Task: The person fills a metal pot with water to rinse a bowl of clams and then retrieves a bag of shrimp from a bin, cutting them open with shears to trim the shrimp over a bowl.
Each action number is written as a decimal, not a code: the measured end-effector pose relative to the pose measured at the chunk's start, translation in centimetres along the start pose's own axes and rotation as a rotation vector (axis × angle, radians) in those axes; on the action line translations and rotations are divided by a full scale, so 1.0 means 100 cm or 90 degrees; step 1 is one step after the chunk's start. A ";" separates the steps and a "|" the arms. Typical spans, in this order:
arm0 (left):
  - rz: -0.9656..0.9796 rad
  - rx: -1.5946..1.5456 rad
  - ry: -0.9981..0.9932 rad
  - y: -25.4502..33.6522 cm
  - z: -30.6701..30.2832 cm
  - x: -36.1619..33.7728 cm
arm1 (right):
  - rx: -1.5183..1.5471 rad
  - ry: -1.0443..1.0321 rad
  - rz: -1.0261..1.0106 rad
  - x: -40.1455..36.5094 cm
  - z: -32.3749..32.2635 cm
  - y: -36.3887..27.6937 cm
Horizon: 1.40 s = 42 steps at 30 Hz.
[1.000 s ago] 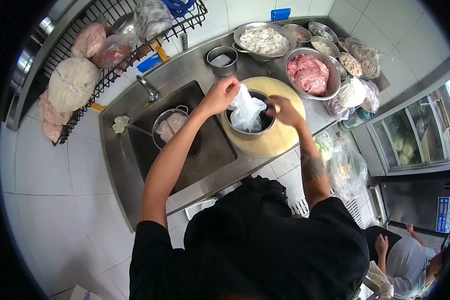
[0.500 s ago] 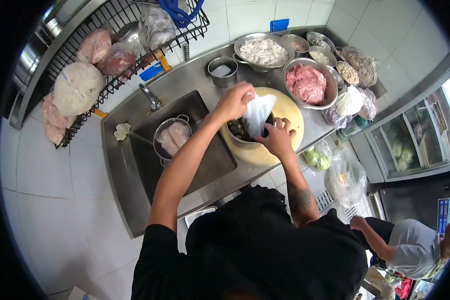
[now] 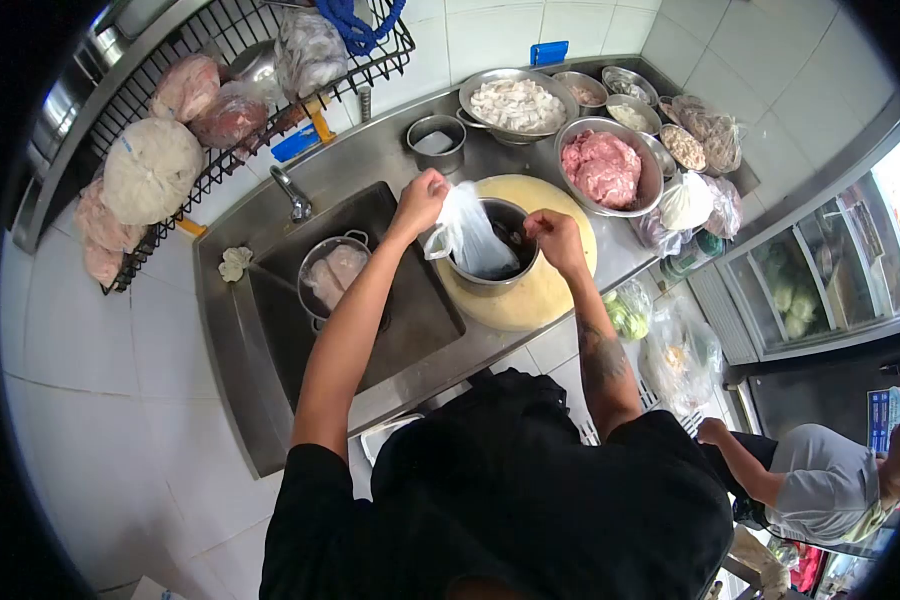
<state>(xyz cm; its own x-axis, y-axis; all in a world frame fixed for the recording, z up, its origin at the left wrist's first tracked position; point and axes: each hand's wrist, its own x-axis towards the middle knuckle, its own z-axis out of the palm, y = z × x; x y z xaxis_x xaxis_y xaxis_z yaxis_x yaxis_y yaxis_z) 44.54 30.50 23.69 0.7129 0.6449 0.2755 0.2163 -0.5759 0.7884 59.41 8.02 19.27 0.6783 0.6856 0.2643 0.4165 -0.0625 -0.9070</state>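
A steel pot (image 3: 492, 287) with dark contents stands on a round yellow cutting board (image 3: 570, 290). My left hand (image 3: 423, 203) is closed on the upper part of a whitish plastic bag (image 3: 467, 232), left of the pot's opening. The bag's lower end hangs into the pot against the dark pieces, which are too shaded to name. At the pot's right rim, my right hand (image 3: 557, 238) has its fingers curled in and appears to grip the edge; the fingertips are partly hidden.
Left lies a sink (image 3: 410, 330) holding a colander of pale meat (image 3: 336, 275) below a faucet (image 3: 295, 198). Behind the board are a small steel pot (image 3: 437, 145), a bowl of white pieces (image 3: 515, 105) and a bowl of pink meat (image 3: 602, 170). A co-worker (image 3: 815, 475) is at right.
My left hand has moved left and slightly down, drawing the bag toward the pot's left rim. My right hand's spread fingers have curled in at the right rim.
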 end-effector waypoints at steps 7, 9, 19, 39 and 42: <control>-0.123 0.003 0.111 -0.050 0.001 -0.010 | -0.572 -0.195 0.073 -0.025 0.020 -0.030; -0.147 -0.087 0.125 -0.104 0.005 0.001 | -0.639 -0.266 0.082 -0.020 0.030 -0.021; -0.090 -0.145 0.041 -0.074 -0.004 -0.007 | -0.367 -0.147 -0.014 -0.005 0.004 -0.040; -0.026 -0.095 0.022 -0.040 0.021 -0.019 | 0.132 0.020 0.033 0.043 0.000 -0.076; -0.115 -0.316 0.065 -0.022 0.011 -0.015 | 0.266 0.013 0.059 0.038 -0.017 -0.074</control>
<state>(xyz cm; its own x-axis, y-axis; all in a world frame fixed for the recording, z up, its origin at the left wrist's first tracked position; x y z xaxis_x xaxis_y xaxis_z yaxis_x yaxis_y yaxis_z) 43.79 30.26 20.94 0.6192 0.7719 0.1440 -0.0299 -0.1600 0.9867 59.91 9.84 27.51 0.7150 0.6759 0.1786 0.0755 0.1794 -0.9809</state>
